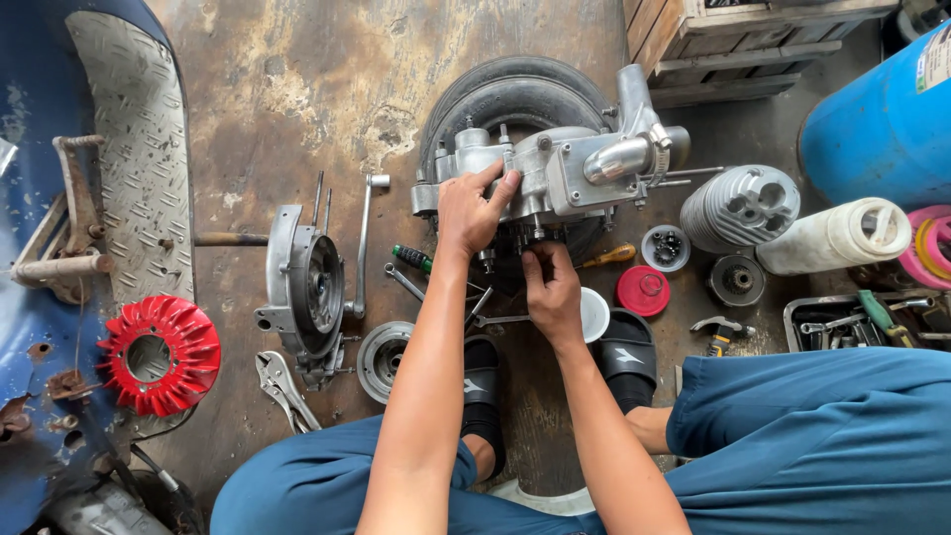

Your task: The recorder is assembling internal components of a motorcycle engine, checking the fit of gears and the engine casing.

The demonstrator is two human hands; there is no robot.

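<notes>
Our left hand (474, 206) lies spread over the top of the grey engine casing (555, 173), fingers curled onto its upper edge, gripping it. Our right hand (551, 292) reaches up beneath the casing's lower edge, fingers pinched narrow around something small there; we cannot tell what. The casing sits on the stained concrete floor (287, 89), leaning against a black tyre (515, 84) just behind it. To the left, apart from it, stands a round cover plate (305, 287) with a long wrench (363, 243) beside it, and a red fan wheel (158, 354) lies further left. To the right we see a finned cylinder (738, 206), a red cap (643, 290) and a tray of tools (862, 322).
</notes>
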